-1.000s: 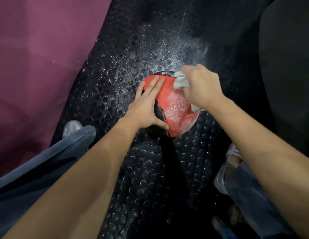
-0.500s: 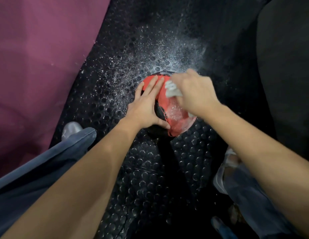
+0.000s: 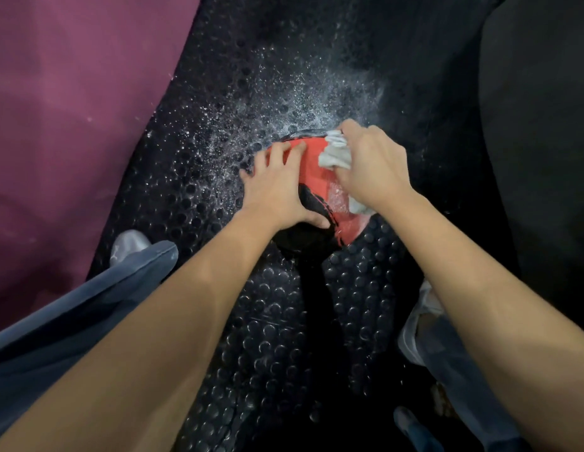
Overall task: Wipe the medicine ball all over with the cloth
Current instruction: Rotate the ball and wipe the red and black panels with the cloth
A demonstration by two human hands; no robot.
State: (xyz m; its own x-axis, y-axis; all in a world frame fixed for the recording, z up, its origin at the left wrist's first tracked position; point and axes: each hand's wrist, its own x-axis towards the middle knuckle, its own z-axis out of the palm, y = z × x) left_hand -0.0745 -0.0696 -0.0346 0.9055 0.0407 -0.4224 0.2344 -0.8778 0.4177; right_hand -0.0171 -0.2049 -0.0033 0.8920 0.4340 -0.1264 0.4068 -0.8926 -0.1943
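A red and black medicine ball (image 3: 313, 164) sits on the black studded floor mat (image 3: 284, 321), with a wet, foamy patch on its near right side. My left hand (image 3: 277, 187) lies flat on the ball's left side, fingers spread and straight, thumb on the black panel. My right hand (image 3: 372, 168) grips a bunched white cloth (image 3: 334, 153) and presses it on the ball's upper right. A corner of the cloth pokes out under my right wrist. Both hands hide much of the ball.
White droplets or powder are scattered over the mat (image 3: 284, 93) beyond the ball. A purple surface (image 3: 72, 109) borders the mat on the left, a dark one (image 3: 538, 125) on the right. My knees in blue trousers (image 3: 72, 314) and pale shoes (image 3: 129, 246) flank the ball.
My right hand with the cloth swept left across the ball and has come back up to its far right. My left hand has stayed on the ball's left side.
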